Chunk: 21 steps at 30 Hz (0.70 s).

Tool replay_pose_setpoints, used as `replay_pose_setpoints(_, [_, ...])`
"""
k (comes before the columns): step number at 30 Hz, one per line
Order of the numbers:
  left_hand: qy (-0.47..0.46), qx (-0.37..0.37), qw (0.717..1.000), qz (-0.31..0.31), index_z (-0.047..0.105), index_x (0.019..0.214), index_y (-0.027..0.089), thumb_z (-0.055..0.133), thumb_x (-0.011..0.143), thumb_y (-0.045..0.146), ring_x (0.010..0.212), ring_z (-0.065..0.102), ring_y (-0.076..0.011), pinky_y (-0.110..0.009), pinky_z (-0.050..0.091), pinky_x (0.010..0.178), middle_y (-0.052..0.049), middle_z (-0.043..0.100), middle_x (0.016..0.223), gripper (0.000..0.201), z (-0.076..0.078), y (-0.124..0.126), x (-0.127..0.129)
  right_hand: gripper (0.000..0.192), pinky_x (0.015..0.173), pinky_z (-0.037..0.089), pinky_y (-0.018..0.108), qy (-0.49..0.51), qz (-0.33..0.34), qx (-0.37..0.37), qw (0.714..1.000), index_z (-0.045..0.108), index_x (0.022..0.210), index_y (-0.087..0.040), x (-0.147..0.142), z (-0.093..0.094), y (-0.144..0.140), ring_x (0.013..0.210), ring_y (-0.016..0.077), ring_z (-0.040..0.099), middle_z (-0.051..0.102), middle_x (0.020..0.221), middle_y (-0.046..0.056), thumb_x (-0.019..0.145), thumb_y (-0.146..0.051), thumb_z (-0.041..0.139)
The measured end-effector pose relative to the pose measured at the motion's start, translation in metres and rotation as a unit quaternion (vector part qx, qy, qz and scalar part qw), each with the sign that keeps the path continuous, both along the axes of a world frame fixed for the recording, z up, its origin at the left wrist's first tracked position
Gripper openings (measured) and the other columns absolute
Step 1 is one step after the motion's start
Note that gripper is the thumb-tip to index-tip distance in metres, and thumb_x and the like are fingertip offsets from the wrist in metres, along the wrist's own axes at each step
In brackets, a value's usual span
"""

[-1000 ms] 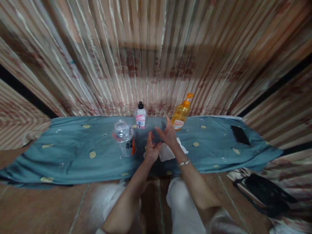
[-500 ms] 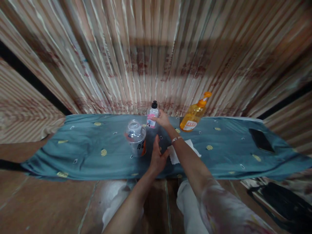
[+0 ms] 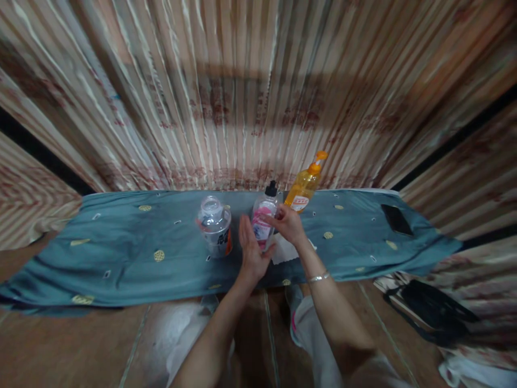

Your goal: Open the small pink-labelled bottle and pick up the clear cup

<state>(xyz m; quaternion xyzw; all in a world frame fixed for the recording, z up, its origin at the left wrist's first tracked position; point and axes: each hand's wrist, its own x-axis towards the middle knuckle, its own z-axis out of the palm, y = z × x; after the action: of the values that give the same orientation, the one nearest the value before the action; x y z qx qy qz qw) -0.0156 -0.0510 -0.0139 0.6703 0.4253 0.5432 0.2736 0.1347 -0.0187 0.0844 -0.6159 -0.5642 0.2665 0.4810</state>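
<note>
A clear bottle (image 3: 262, 223) with a pink label and a black cap stands tilted slightly near the middle of the cloth. My right hand (image 3: 291, 223) grips it from the right, thumb and fingers at its side. Close on its left, my left hand (image 3: 253, 256) is open, its fingers stretched out and thumb apart; whether it touches the bottle I cannot tell. To the left of that hand sits a clear plastic cup (image 3: 214, 229) with a domed lid and black and orange print. A white tissue (image 3: 286, 251) lies partly under my right wrist.
An orange pump bottle (image 3: 304, 188) stands behind my right hand. Farther right lies a black phone (image 3: 397, 220). A blue-green patterned cloth (image 3: 133, 248) covers the narrow table before a striped curtain (image 3: 242, 108). On the floor at right is a black bag (image 3: 438, 304).
My right hand has brought the pink-labelled bottle nearer to me and to the right, beside the left hand. The left hand's fingers have straightened, and the whole view has shifted.
</note>
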Motion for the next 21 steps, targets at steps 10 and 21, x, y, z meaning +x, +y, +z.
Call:
replay_pose_setpoints(10, [-0.025,-0.100,0.995,-0.018,0.029,0.177,0.017,0.096,0.071,0.035,0.156,0.059,-0.0428,-0.056,0.048,0.129,-0.028,0.052,0.174,0.126,0.026,-0.009,-0.013,0.066,0.091,0.066,0.040,0.157,0.058,0.070,0.983,0.079,0.108,-0.030,-0.001,0.009,-0.016,0.096,0.0243,0.079,0.085,0.097,0.001,0.064,-0.074,0.101])
replay_pose_setpoints(21, [0.031,-0.196,0.977,-0.075,0.044,0.158,0.016,0.088,0.068,0.032,0.131,0.075,-0.0378,-0.052,0.059,0.114,-0.022,0.072,0.148,0.101,0.061,-0.047,-0.021,0.056,0.075,0.061,0.036,0.269,0.047,0.044,0.961,0.079,0.076,-0.028,0.012,0.018,-0.022,0.081,0.0211,0.074,0.082,0.084,-0.001,0.056,-0.074,0.105])
